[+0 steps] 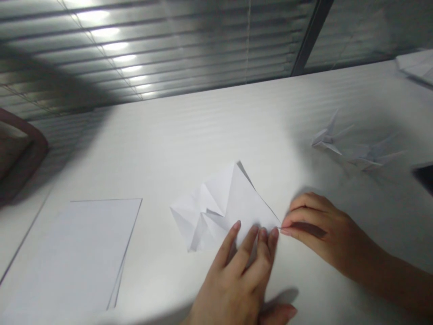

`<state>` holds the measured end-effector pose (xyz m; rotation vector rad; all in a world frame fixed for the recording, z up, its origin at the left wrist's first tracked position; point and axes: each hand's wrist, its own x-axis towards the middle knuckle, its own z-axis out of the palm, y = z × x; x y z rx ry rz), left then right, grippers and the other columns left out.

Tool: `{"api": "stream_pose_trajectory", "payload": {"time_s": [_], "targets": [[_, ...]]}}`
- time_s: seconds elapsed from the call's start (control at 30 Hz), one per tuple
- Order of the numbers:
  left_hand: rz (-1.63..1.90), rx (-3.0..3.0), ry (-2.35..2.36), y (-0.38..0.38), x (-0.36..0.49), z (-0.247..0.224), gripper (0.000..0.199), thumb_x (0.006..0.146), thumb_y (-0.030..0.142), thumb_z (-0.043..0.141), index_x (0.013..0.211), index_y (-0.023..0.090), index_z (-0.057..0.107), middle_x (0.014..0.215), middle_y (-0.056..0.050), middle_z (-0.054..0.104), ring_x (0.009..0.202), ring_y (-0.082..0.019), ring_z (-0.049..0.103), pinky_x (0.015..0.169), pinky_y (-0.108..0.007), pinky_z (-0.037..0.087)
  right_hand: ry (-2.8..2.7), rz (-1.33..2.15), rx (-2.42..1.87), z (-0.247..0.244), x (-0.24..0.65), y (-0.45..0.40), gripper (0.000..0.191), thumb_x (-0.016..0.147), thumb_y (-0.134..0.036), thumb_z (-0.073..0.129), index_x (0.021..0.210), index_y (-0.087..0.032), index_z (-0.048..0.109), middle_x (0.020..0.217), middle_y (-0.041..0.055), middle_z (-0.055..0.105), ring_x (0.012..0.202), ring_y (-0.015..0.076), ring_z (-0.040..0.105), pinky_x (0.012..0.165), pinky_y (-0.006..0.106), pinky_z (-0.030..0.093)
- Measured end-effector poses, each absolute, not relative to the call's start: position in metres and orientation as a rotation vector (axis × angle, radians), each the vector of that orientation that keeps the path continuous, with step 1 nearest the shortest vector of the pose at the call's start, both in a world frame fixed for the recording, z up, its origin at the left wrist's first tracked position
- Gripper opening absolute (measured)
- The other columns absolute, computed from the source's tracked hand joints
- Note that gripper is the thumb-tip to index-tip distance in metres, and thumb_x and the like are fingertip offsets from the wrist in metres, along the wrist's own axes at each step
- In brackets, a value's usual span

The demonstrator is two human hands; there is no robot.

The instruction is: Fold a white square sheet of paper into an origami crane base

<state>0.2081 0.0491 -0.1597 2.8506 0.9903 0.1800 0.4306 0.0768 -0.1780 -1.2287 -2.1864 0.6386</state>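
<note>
A creased sheet of white paper (245,194), partly folded, lies on the white table (162,149) in front of me. Its left part shows several crossing folds that stand up slightly, while the right part is a smoother flap. My left hand (240,275) rests on the paper's lower edge with its fingers spread, and hides that edge. At the paper's right corner, the thumb and forefinger of my right hand (324,225) are pinched on the tip.
A stack of blank white sheets (77,253) lies at the left. Two folded paper cranes (326,137) (372,158) stand at the right, near a dark object (424,176). More white paper (417,65) sits at the far right. Window blinds (189,45) line the table's back edge.
</note>
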Motion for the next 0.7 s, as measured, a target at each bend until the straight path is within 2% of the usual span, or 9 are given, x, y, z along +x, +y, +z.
{"api": "stream_pose_trajectory", "payload": {"time_s": [0.47,0.6,0.7], "targets": [[0.167,2.839,0.993,0.044,0.207,-0.161,0.068,0.097,0.055,0.023,0.139,0.005,0.04,0.132,-0.004,0.059,0.13,-0.024,0.042,0.117,-0.037,-0.002,-2.136,0.648,-1.421,-0.171,0.416,0.066,0.012,0.09,-0.012,0.051,0.08,-0.019,0.053,0.081,0.0034,0.053,0.082,0.0183,0.052,0.075,0.036,0.044],[0.156,2.823,1.008,0.043,0.207,-0.162,0.068,0.095,0.056,0.026,0.14,0.007,0.04,0.133,-0.003,0.058,0.129,-0.023,0.043,0.118,-0.038,0.002,-2.096,0.67,-1.468,-0.169,0.414,0.068,0.013,0.087,-0.012,0.053,0.077,-0.02,0.053,0.079,0.0027,0.053,0.08,0.0184,0.052,0.073,0.036,0.044],[0.155,2.815,1.036,0.044,0.207,-0.162,0.068,0.094,0.058,0.029,0.14,0.009,0.041,0.131,-0.002,0.059,0.127,-0.024,0.045,0.117,-0.039,0.011,-2.073,0.68,-1.484,-0.168,0.413,0.069,0.014,0.087,-0.011,0.053,0.076,-0.02,0.053,0.078,0.0025,0.053,0.079,0.0182,0.052,0.072,0.035,0.044]]}}
